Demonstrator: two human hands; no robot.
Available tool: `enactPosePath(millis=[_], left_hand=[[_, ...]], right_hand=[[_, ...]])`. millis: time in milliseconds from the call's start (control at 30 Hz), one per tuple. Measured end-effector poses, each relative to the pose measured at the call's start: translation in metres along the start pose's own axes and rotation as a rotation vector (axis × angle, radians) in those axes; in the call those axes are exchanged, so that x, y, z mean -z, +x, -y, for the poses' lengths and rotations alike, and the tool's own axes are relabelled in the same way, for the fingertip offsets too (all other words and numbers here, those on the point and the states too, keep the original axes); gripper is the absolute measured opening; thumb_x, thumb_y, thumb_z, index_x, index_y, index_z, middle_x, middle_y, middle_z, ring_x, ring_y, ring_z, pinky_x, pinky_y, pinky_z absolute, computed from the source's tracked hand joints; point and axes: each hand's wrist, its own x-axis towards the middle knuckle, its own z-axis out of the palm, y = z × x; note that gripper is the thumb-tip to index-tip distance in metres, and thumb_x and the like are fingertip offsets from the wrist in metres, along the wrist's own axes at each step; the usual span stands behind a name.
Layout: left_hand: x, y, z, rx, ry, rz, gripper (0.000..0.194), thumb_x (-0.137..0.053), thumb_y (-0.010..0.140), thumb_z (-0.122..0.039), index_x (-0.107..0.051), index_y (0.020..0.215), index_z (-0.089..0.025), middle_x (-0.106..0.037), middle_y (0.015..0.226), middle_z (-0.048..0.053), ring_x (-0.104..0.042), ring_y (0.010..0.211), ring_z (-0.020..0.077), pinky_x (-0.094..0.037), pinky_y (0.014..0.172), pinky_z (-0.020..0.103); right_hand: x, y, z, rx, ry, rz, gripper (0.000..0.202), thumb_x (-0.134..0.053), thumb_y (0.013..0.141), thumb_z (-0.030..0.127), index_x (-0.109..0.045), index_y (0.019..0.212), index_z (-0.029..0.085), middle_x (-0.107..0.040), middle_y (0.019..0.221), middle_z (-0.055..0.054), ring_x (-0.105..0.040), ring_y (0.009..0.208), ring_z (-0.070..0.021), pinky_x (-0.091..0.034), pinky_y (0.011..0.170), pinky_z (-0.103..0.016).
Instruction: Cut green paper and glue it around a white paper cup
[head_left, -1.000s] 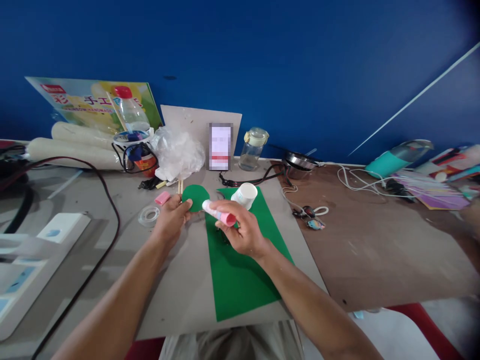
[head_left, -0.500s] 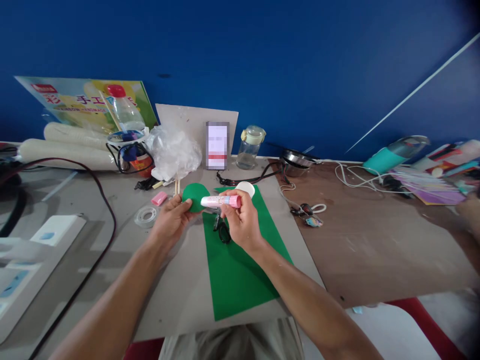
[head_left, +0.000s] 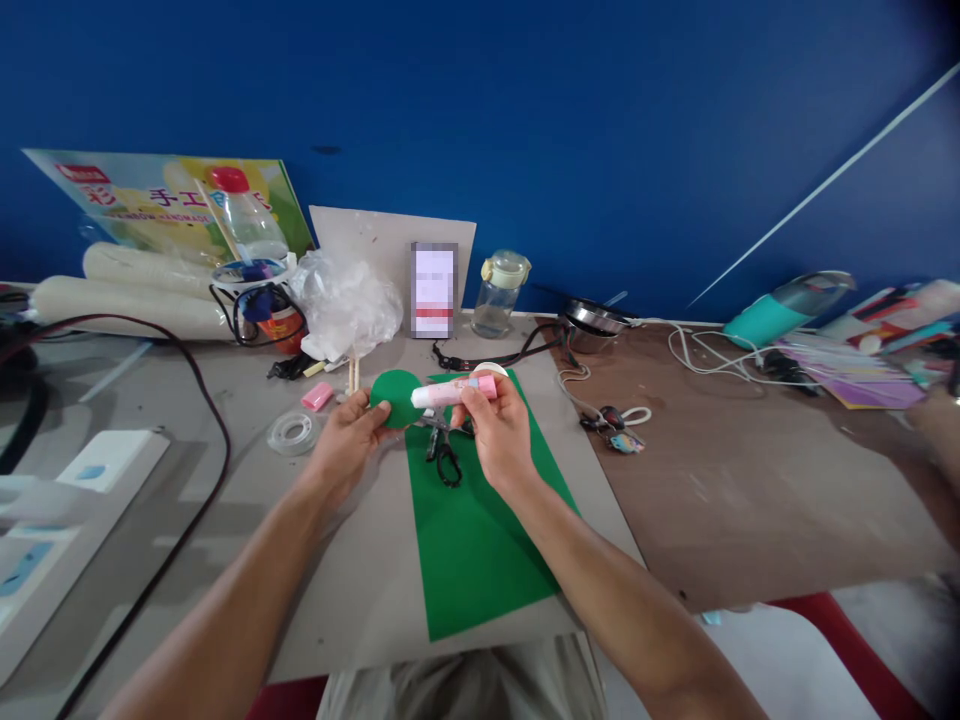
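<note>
A round green paper disc is pinched at its lower left edge by my left hand. My right hand grips a pink glue stick, uncapped, its white tip pointing left at the disc's right edge. Beneath my right hand lies a green paper sheet with black-handled scissors on it. A white round piece shows partly behind the glue stick. The pink cap and a clear tape roll rest left of my left hand.
A phone leans upright at the back, between a crumpled plastic bag and a glass jar. A white power strip is at the left. Another person's hand shows at the far right edge.
My right hand and the glue stick have moved slightly right, away from the disc. The disc has shifted a little right with my left hand. More of the scissors shows.
</note>
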Motion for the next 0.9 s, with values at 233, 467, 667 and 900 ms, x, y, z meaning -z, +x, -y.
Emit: enactPosePath(millis=[233, 467, 667, 900], left_hand=[[-0.001, -0.001, -0.001, 0.028, -0.019, 0.037, 0.017, -0.070, 0.073, -0.024, -0.066, 0.087, -0.014, -0.068, 0.086, 0.003, -0.062, 0.075, 0.0135, -0.055, 0.072, 0.029], [0.000, 0.000, 0.000, 0.048, -0.064, 0.010, 0.012, -0.069, 0.073, -0.021, -0.065, 0.083, -0.015, -0.069, 0.089, 0.003, -0.065, 0.076, 0.0137, -0.056, 0.074, 0.031], [0.000, 0.001, -0.002, 0.010, -0.083, -0.040, 0.014, -0.070, 0.072, -0.021, -0.066, 0.084, -0.016, -0.069, 0.087, 0.002, -0.064, 0.075, 0.0136, -0.056, 0.073, 0.030], [-0.003, -0.002, -0.001, -0.032, -0.014, 0.014, 0.017, -0.072, 0.072, -0.025, -0.067, 0.085, -0.016, -0.070, 0.088, 0.004, -0.065, 0.080, 0.0164, -0.055, 0.078, 0.033]], right_hand=[[-0.002, -0.001, 0.001, -0.012, -0.064, 0.001, 0.020, -0.063, 0.080, 0.030, -0.051, 0.090, 0.019, -0.065, 0.074, 0.004, -0.055, 0.049, -0.0069, -0.045, 0.053, -0.023], [-0.001, -0.002, 0.000, -0.044, -0.160, -0.009, 0.021, -0.061, 0.081, 0.034, -0.050, 0.090, 0.018, -0.057, 0.055, 0.007, -0.056, 0.050, -0.0104, -0.046, 0.056, -0.024], [-0.001, -0.004, -0.001, -0.015, -0.197, 0.019, 0.019, -0.061, 0.081, 0.031, -0.050, 0.090, 0.019, -0.061, 0.067, 0.004, -0.056, 0.049, -0.0097, -0.046, 0.054, -0.024], [0.004, -0.011, -0.002, 0.405, -0.593, 0.046, 0.018, -0.057, 0.086, 0.027, -0.051, 0.103, 0.020, -0.064, 0.101, -0.009, -0.064, 0.085, -0.0179, -0.053, 0.077, -0.033]])
